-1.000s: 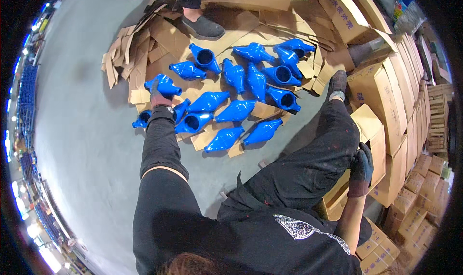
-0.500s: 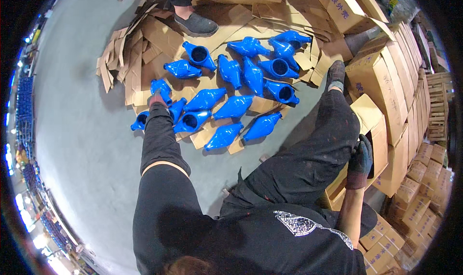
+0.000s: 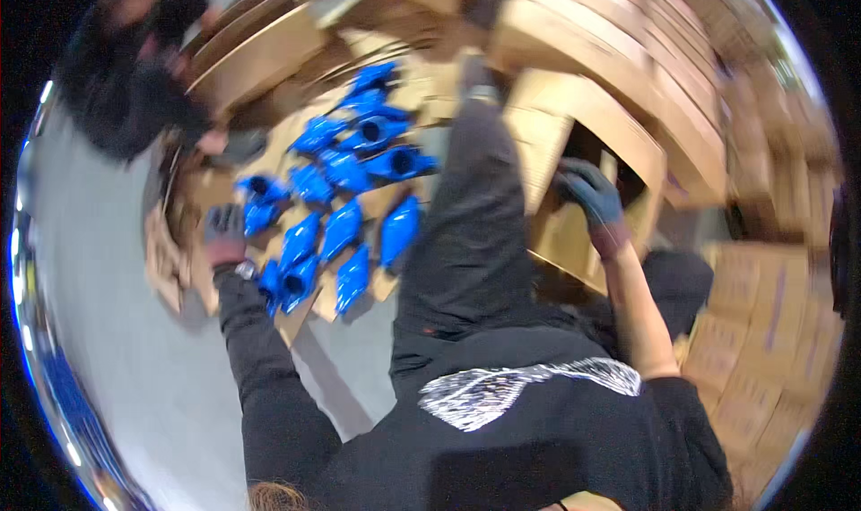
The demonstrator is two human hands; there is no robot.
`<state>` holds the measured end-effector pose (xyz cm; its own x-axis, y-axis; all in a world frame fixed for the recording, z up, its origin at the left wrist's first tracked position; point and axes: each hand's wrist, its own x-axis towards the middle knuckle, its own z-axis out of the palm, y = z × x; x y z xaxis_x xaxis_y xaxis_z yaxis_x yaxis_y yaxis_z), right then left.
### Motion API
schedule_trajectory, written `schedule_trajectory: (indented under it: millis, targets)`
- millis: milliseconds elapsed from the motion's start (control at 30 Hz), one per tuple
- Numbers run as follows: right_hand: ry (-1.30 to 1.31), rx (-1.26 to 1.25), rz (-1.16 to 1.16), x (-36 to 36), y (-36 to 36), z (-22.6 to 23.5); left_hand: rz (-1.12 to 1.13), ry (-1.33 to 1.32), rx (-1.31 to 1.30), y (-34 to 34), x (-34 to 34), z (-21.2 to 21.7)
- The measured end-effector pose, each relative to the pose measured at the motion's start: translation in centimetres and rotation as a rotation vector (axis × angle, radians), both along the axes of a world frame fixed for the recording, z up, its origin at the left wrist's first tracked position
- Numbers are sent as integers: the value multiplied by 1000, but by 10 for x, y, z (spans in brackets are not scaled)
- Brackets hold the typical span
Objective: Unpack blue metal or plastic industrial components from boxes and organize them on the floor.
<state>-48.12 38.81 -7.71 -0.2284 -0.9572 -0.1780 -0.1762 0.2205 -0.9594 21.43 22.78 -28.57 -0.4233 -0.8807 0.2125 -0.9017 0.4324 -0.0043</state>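
Several glossy blue meter housings (image 3: 342, 229), tapered at both ends, some showing a round opening, lie on flattened cardboard (image 3: 300, 321) on the floor. My left hand (image 3: 224, 233), in a dark glove, is beside the left edge of this group. Its fingers look stretched out, and no housing shows in it. My right hand (image 3: 592, 195), also gloved, hangs over the mouth of an open cardboard box (image 3: 560, 233) to the right of my leg. Its fingers are bent loosely and apart, with nothing seen in them. Motion blur softens the whole view.
Another person (image 3: 143, 90) in dark clothes bends down at the far left, one hand near the cardboard. Large cartons (image 3: 619, 54) stand in a row beyond the open box. Smaller packed boxes (image 3: 753, 305) are stacked at the right. My outstretched leg (image 3: 471, 215) lies between the housings and the box.
The view has swung to the right. My left hand has come away from a blue housing. My right hand has moved from the box's near side to over its mouth. The other person now bends lower.
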Motion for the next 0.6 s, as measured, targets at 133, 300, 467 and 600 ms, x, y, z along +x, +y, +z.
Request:
schedule_trajectory:
  millis: [133,300,467,600]
  targets:
    - [123,-277,-162,-99,34,4,-387,552,126,-82,-197,45]
    - [-434,-291,-611,-156,69,15,-818,1412,990,-68,-425,222]
    - [408,-313,-232,-192,83,-50,-689,2325,2129,-15,-599,339]
    - [-23,102,-198,-110,9,-48,-1198,1714,2220,-57,-635,323]
